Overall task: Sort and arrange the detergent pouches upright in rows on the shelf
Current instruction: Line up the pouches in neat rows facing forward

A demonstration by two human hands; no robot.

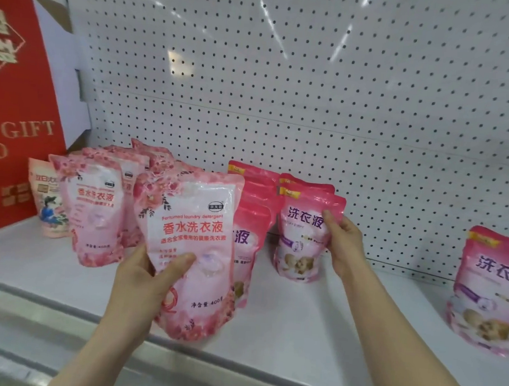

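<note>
Plainly, from the head camera, the left hand [146, 278] grips a floral pouch [194, 249] above the shelf [312, 334] edge; the right hand [342, 239] pinches a standing pink pouch [303, 236]. Soft, liquid-filled and probably slippery: best held at the sides.

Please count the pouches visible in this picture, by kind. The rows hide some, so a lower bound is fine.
Floral pouches: at least 4
Dark pink pouches: at least 6
Peach pouch: 1
Total: at least 11

Bare left grip [146, 278], bare right grip [343, 242], bare forearms [403, 341], slender wrists [355, 272].
</note>
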